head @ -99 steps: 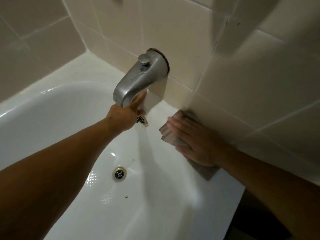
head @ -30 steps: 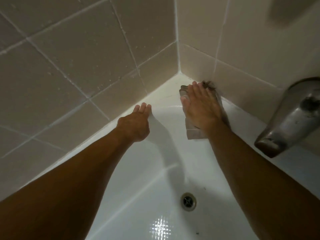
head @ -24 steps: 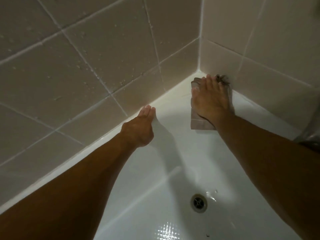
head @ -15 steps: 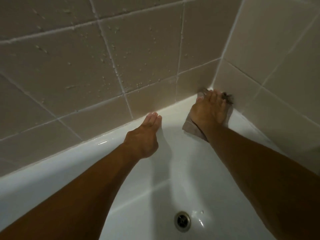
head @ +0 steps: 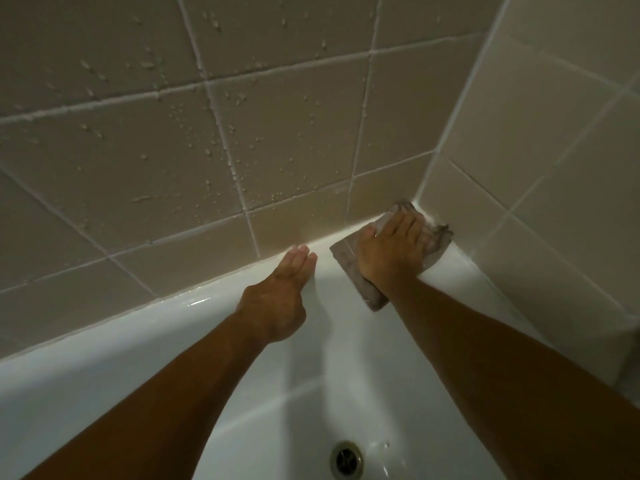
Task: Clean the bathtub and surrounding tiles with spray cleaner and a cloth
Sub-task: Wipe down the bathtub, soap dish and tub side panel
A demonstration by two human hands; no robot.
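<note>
A grey-brown cloth (head: 349, 259) lies flat on the white bathtub's rim (head: 145, 327), pushed into the corner where two beige tiled walls (head: 145, 174) meet. My right hand (head: 391, 252) presses down on the cloth with fingers spread, pointing into the corner. My left hand (head: 280, 292) rests flat on the rim just left of the cloth, fingers together and straight, holding nothing. No spray bottle is in view.
Droplets cover the tiles of the left wall. The right wall (head: 554, 150) closes the corner. A metal drain (head: 345, 465) sits in the tub floor at the bottom of the view, with a little water beside it.
The view has swung left from the faucet to the far corner. My right hand has slid the cloth along the rim into the corner; my left hand let go of the spout and rests on the rim.
</note>
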